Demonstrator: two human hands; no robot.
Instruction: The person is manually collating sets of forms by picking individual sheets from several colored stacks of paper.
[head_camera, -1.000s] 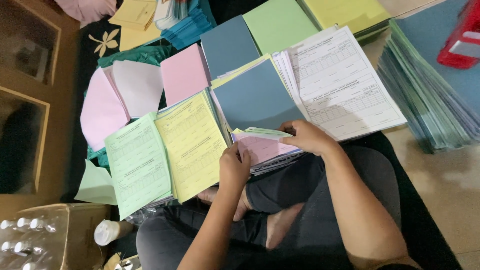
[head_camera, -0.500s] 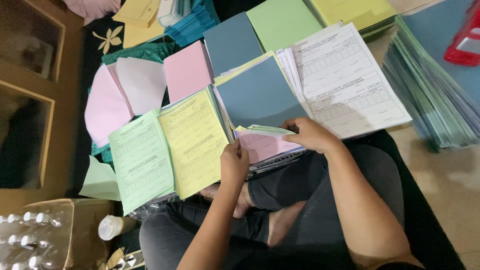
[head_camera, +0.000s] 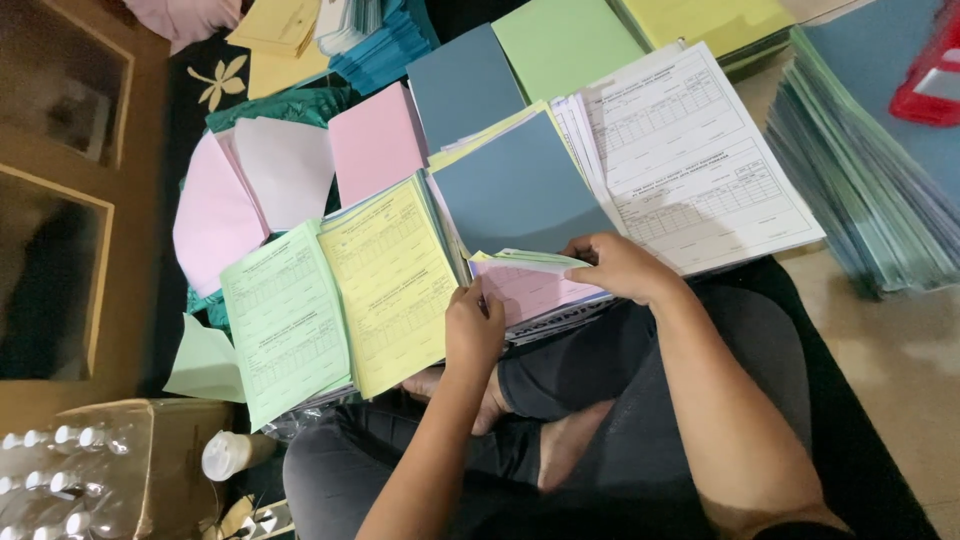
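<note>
Seen from the head camera, looking down onto crossed legs in dark trousers on the floor, with sheets fanned out all around. Left hand (head_camera: 474, 330) resting on the near edge of a small pink stack (head_camera: 535, 290) on the lap, fingers curled together against the paper, thumb side up; whether actually pinching a sheet cannot be told. Right hand (head_camera: 618, 266) just beyond, fingers closed down over the far edge of the same stack, where a few pale green and yellow sheet edges (head_camera: 525, 260) peel up under the fingertips. Directly left of the left hand, a yellow printed form (head_camera: 390, 280) overlapping a green printed form (head_camera: 283, 320), both tilted. Behind the pink stack, a blue-grey sheet (head_camera: 515, 195); beside that, to the right, a white form pile (head_camera: 690, 160) ruled with tables, touching the right hand's far side. Farther back, plain pink sheet (head_camera: 375, 140), another blue-grey sheet (head_camera: 465, 85), light green sheet (head_camera: 560, 40). At far right, a thick bluish stack (head_camera: 870, 190) on the floor, well apart from both hands. At lower left, a carton of bottles (head_camera: 60, 470).
</note>
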